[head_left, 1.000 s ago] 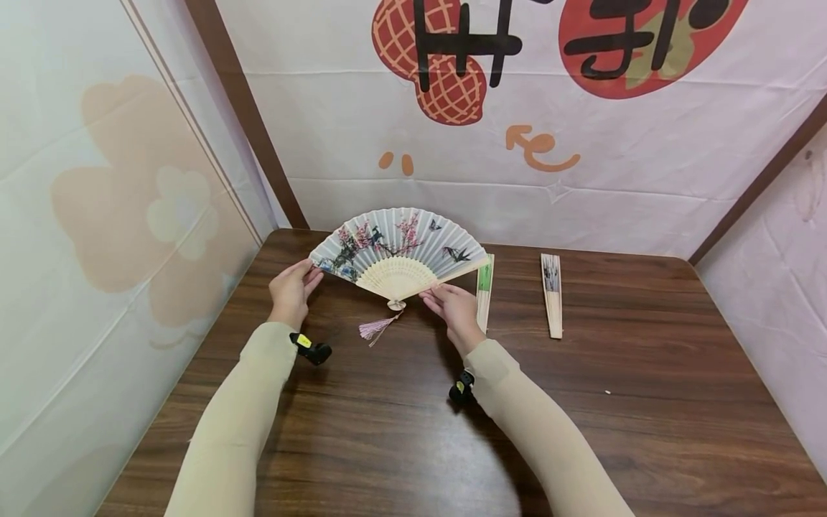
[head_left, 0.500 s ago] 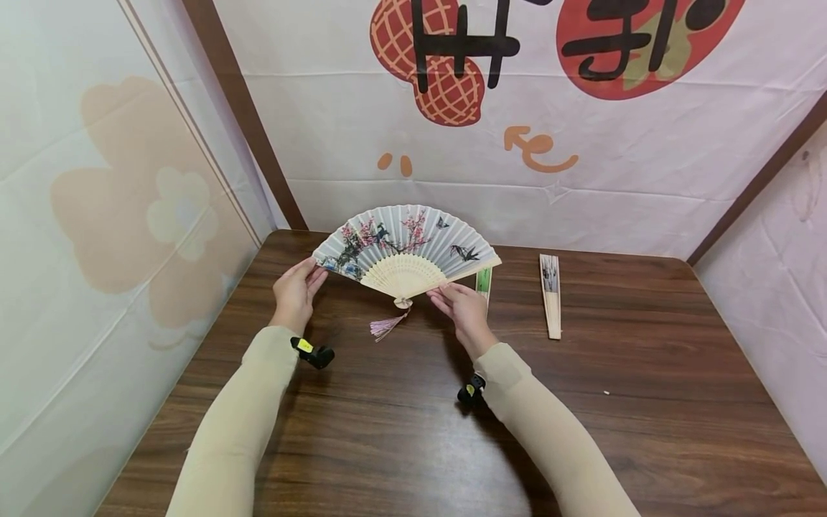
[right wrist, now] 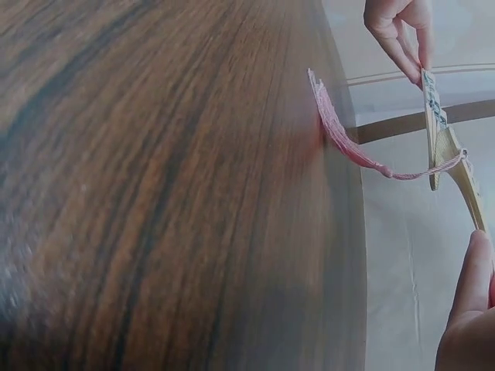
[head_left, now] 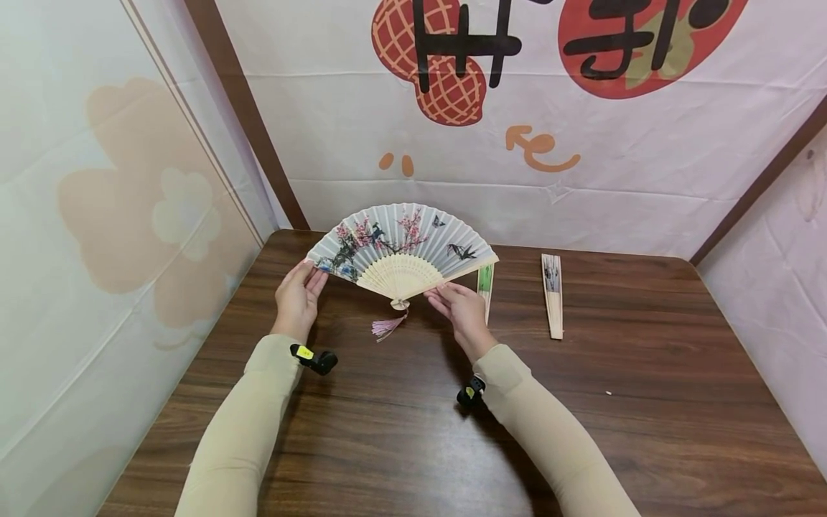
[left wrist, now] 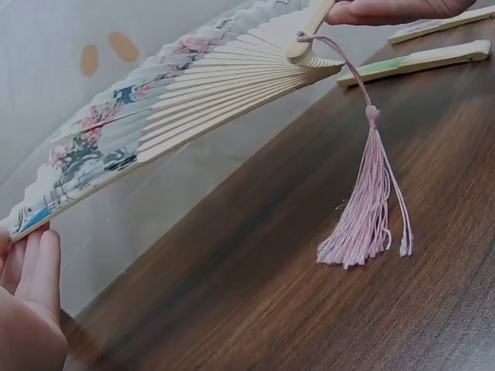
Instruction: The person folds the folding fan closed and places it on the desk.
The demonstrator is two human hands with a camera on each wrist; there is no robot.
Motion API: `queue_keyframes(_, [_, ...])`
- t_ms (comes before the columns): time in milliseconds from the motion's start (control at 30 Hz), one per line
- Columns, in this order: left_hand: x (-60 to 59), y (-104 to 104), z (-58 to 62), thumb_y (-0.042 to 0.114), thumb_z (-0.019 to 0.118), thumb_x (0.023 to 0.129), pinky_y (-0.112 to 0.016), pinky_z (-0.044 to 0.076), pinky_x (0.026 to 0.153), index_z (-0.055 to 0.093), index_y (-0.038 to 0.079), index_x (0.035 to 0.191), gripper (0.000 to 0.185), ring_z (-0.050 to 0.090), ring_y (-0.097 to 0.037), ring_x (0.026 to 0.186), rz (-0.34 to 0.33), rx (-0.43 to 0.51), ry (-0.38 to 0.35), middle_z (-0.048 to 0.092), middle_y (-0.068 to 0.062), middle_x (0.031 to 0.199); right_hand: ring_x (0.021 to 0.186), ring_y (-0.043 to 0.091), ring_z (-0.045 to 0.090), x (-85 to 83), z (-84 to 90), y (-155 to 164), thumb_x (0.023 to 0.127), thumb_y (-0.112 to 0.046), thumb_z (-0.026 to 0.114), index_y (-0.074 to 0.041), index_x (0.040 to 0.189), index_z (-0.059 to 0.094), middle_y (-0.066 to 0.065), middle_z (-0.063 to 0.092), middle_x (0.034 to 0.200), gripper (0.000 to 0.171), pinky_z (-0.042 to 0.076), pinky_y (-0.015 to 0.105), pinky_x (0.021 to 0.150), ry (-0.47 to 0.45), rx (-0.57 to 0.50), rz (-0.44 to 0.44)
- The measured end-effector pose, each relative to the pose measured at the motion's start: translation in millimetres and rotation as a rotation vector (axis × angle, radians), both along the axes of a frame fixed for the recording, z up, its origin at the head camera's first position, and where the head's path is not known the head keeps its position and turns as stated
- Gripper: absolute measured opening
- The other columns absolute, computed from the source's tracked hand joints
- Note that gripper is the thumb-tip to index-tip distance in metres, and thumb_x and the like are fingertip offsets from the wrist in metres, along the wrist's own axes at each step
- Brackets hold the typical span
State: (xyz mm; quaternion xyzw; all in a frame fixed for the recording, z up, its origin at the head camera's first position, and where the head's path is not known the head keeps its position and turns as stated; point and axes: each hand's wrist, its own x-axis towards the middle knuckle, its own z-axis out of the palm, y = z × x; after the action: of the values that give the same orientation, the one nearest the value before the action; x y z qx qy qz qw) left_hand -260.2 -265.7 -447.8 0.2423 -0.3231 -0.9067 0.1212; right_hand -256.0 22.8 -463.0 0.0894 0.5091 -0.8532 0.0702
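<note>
Above the far left part of the table (head_left: 646, 373), an open painted fan (head_left: 400, 244) is held spread: its left end is pinched by the left hand (head_left: 298, 300), its right guard stick gripped by the right hand (head_left: 460, 310). The pink tassel (left wrist: 363, 216) hangs free. Uneven pulling could tear the pleated leaf, or a slackened pinch could drop it.

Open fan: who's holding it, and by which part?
Both hands hold the open fan: left hand at its left end rib, right hand on the right guard stick near the pivot.
</note>
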Motion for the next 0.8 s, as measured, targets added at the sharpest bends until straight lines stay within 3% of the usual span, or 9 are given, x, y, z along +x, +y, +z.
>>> queue_keyframes(200, [2.1, 7.2, 4.4, 0.001, 0.060, 0.097, -0.024, 0.065, 0.074, 0.058, 0.005, 0.109, 0.013, 0.070, -0.015, 0.077, 0.013, 0.012, 0.016, 0.066, -0.005, 0.086, 0.071, 0.014, 0.074, 1.6, 4.3, -1.9, 0.097, 0.005, 0.056, 0.002, 0.092, 0.063, 0.006, 0.072, 0.074, 0.009, 0.065, 0.026, 0.076, 0.031, -0.015, 0.002])
queue_keyframes(367, [5.3, 15.5, 4.6, 0.001, 0.058, 0.098, -0.023, 0.065, 0.074, 0.060, 0.005, 0.105, 0.008, 0.070, -0.013, 0.075, 0.009, -0.032, 0.031, 0.066, -0.004, 0.082, 0.070, 0.014, 0.074, 1.7, 4.9, -3.1, 0.097, 0.006, 0.056, 0.000, 0.088, 0.064, 0.007, 0.073, 0.073, 0.013, 0.065, 0.026, 0.075, 0.042, -0.036, -0.001])
queue_keyframes(800, [17.1, 39.4, -1.7, 0.003, 0.054, 0.100, -0.025, 0.059, 0.093, 0.049, 0.001, 0.128, 0.028, 0.072, -0.009, 0.080, -0.054, -0.135, 0.041, 0.070, 0.000, 0.086, 0.070, 0.014, 0.074, 1.1, 5.9, -4.0, 0.097, 0.007, 0.055, -0.002, 0.086, 0.063, 0.005, 0.073, 0.071, 0.016, 0.065, 0.026, 0.075, 0.035, -0.050, 0.003])
